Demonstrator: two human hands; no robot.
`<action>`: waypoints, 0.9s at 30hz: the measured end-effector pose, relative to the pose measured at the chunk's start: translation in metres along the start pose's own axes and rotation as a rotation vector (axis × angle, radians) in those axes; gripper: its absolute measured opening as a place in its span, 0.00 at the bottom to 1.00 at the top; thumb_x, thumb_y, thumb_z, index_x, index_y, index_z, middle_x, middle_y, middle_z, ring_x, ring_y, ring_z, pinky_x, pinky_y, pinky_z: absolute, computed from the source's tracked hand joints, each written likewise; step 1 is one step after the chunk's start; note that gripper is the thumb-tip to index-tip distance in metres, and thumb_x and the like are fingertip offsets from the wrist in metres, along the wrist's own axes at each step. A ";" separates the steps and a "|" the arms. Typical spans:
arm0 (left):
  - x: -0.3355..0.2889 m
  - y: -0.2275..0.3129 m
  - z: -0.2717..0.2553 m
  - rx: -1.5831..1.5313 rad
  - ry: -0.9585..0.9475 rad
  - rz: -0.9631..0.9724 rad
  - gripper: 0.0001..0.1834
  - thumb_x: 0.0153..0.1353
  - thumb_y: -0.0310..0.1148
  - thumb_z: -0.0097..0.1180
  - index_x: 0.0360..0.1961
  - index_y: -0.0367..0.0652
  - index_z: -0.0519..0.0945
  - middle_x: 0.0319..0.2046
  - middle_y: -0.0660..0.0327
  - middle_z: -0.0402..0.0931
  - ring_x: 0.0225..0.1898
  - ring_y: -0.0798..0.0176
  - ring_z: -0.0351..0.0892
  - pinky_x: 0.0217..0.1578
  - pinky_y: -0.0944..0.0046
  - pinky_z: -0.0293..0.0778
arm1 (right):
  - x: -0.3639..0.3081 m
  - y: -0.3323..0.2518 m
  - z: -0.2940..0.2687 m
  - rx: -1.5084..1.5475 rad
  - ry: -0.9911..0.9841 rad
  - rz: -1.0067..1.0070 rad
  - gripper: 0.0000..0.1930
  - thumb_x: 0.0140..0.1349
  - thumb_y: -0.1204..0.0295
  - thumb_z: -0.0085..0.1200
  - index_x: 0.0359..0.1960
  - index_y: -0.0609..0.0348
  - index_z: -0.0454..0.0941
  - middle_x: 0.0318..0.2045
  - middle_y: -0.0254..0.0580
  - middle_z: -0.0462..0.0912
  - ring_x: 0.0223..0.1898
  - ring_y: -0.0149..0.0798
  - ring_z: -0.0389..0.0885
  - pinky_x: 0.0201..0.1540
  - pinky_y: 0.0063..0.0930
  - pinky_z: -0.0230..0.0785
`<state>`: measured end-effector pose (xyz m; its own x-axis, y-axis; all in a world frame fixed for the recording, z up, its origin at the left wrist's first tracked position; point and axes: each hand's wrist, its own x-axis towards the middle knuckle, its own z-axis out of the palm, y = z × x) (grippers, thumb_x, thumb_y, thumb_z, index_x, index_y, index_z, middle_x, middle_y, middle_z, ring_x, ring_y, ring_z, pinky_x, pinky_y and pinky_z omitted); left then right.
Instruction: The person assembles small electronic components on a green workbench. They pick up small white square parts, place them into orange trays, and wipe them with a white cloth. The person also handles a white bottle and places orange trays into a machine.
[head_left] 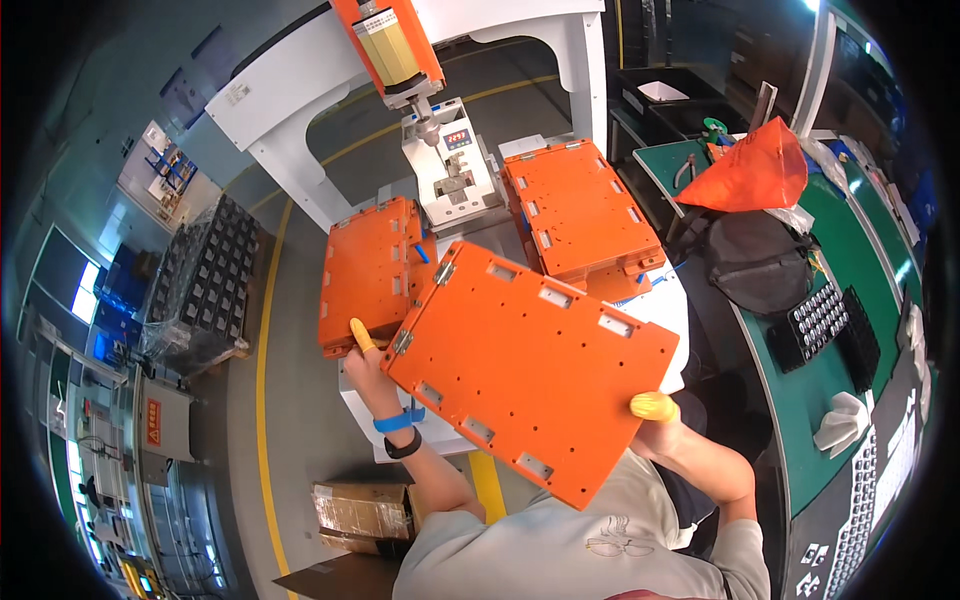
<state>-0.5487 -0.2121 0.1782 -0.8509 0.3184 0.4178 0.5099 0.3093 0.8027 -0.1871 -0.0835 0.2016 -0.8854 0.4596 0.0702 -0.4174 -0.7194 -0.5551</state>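
Note:
A flat orange metal box [530, 370], with hinges on its left edge and slots along its sides, is tilted in front of me. My right hand [658, 425] grips its right edge, with a yellow-covered thumb on top. My left hand [368, 372] is at its left corner, its yellow-covered thumb up and its other fingers mostly hidden behind the box. That thumb overlaps the front edge of a second orange box [365, 265] at the left. A third orange box [580, 210] lies at the right. My left wrist wears a blue strap [398, 420] and a black band.
Behind the boxes stands a white press machine [450, 170] with an orange-and-gold cylinder [390, 50] above it. To the right, a green bench [790, 440] carries a black bag [757, 262], an orange bag [750, 175] and a keyboard [862, 510]. An open carton [362, 510] sits at lower left.

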 end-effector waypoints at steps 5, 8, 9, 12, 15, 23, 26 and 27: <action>0.008 -0.016 0.025 -0.390 0.065 -0.279 0.35 0.71 0.58 0.49 0.24 0.31 0.77 0.18 0.60 0.74 0.18 0.64 0.68 0.21 0.62 0.64 | -0.009 0.014 -0.004 -0.058 0.061 0.039 0.34 0.59 0.67 0.61 0.67 0.58 0.62 0.60 0.40 0.73 0.61 0.38 0.73 0.63 0.41 0.68; 0.010 -0.021 0.031 -0.588 0.110 -0.384 0.34 0.71 0.59 0.49 0.26 0.34 0.76 0.20 0.64 0.70 0.18 0.70 0.64 0.19 0.67 0.59 | -0.014 0.011 -0.001 -0.062 0.109 0.049 0.34 0.60 0.67 0.61 0.67 0.59 0.63 0.60 0.40 0.73 0.62 0.38 0.73 0.64 0.41 0.67; 0.011 -0.021 0.032 -0.646 0.140 -0.438 0.33 0.71 0.59 0.49 0.27 0.35 0.75 0.21 0.66 0.69 0.18 0.72 0.63 0.18 0.69 0.57 | -0.014 0.010 -0.002 -0.067 0.092 0.036 0.33 0.60 0.67 0.61 0.67 0.59 0.63 0.61 0.40 0.73 0.62 0.38 0.73 0.64 0.41 0.67; 0.009 -0.018 0.034 -0.656 0.153 -0.313 0.32 0.70 0.59 0.50 0.27 0.36 0.73 0.20 0.67 0.66 0.17 0.72 0.60 0.16 0.70 0.53 | -0.014 0.007 -0.003 -0.074 0.074 -0.001 0.33 0.60 0.67 0.60 0.67 0.59 0.63 0.61 0.40 0.73 0.62 0.38 0.73 0.65 0.42 0.66; 0.010 0.006 0.023 -0.520 0.128 -0.390 0.28 0.71 0.55 0.51 0.32 0.36 0.74 0.24 0.65 0.69 0.23 0.71 0.66 0.22 0.69 0.60 | -0.014 0.000 0.003 -0.070 0.087 -0.047 0.33 0.61 0.67 0.60 0.67 0.59 0.63 0.60 0.41 0.73 0.62 0.38 0.73 0.65 0.42 0.66; 0.068 0.030 0.019 -1.409 0.133 -0.452 0.27 0.65 0.43 0.55 0.62 0.43 0.72 0.63 0.59 0.71 0.62 0.51 0.70 0.65 0.47 0.66 | 0.013 -0.022 0.027 -0.123 0.050 -0.110 0.32 0.62 0.66 0.57 0.67 0.59 0.62 0.59 0.42 0.74 0.62 0.39 0.73 0.65 0.41 0.65; 0.062 0.044 0.013 -1.363 0.288 -0.509 0.25 0.57 0.34 0.54 0.56 0.38 0.76 0.58 0.54 0.75 0.60 0.49 0.73 0.61 0.46 0.71 | 0.040 -0.026 0.046 -0.184 0.163 -0.137 0.29 0.62 0.61 0.56 0.63 0.61 0.67 0.57 0.43 0.77 0.59 0.39 0.76 0.62 0.40 0.69; 0.053 0.050 0.006 -1.387 0.296 -0.481 0.25 0.58 0.34 0.54 0.56 0.37 0.76 0.58 0.54 0.75 0.60 0.48 0.74 0.60 0.46 0.71 | 0.048 -0.029 0.048 -0.203 0.200 -0.144 0.29 0.63 0.60 0.56 0.62 0.62 0.69 0.56 0.43 0.78 0.58 0.40 0.77 0.61 0.40 0.70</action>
<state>-0.5677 -0.1742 0.2381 -0.9786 0.1953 -0.0643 -0.1967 -0.7986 0.5689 -0.2269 -0.0657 0.2609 -0.7539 0.6570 0.0072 -0.4688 -0.5303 -0.7064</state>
